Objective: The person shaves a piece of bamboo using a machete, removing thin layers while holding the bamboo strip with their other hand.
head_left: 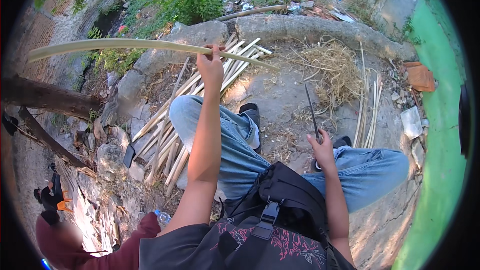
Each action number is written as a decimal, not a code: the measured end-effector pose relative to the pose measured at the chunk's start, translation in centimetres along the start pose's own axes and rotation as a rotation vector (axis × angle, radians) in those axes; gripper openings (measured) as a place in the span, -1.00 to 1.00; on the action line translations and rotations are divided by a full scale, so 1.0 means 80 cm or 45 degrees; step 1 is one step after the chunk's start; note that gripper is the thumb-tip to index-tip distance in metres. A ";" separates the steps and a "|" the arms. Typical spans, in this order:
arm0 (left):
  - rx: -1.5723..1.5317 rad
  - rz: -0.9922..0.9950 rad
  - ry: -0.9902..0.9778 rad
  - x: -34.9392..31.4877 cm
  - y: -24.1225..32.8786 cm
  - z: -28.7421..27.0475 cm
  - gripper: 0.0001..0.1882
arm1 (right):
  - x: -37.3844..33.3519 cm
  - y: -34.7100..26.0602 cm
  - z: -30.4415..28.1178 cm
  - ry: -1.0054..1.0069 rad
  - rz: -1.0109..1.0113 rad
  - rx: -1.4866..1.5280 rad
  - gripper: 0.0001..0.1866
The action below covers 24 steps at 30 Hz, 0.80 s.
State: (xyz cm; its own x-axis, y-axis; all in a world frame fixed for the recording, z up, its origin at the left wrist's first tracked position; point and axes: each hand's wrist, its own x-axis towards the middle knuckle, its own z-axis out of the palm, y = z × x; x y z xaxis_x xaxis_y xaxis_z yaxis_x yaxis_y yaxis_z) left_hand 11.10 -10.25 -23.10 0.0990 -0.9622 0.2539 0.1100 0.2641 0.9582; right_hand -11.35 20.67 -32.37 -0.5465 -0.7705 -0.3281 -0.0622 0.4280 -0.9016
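Raised ahead of me, my left hand pinches a long pale bamboo strip that reaches far out to the left and tapers to the right. In my right hand, above my right shin, is a knife with a long, thin dark blade pointing away from me. The blade and the strip are apart. Below and beyond my left hand lies a pile of split bamboo strips, partly hidden by my left knee. A heap of curly bamboo shavings sits past the knife tip.
A few thin strips lie to the right, near a green wall. An orange brick and a whitish block are beside it. A low stone kerb runs across the back. A person in a maroon hood is at lower left.
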 end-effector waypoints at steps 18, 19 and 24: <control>-0.765 0.110 0.074 -0.021 0.098 0.034 -0.65 | 0.008 0.015 0.005 -0.034 0.061 -0.075 -0.49; -0.766 0.149 0.121 -0.023 0.114 0.036 -0.61 | 0.007 0.012 0.004 -0.028 0.062 -0.078 -0.49; -0.712 0.346 0.122 -0.024 0.171 0.042 -0.54 | 0.002 0.002 0.002 -0.037 0.123 -0.040 -0.50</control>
State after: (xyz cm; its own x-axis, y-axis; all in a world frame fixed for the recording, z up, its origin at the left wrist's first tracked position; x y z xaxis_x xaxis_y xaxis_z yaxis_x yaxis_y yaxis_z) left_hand 9.06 -5.02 -10.05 0.2815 -0.8523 0.4408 0.5665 0.5184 0.6406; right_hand -11.31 20.52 -32.64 -0.5268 -0.7382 -0.4214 -0.0367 0.5151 -0.8564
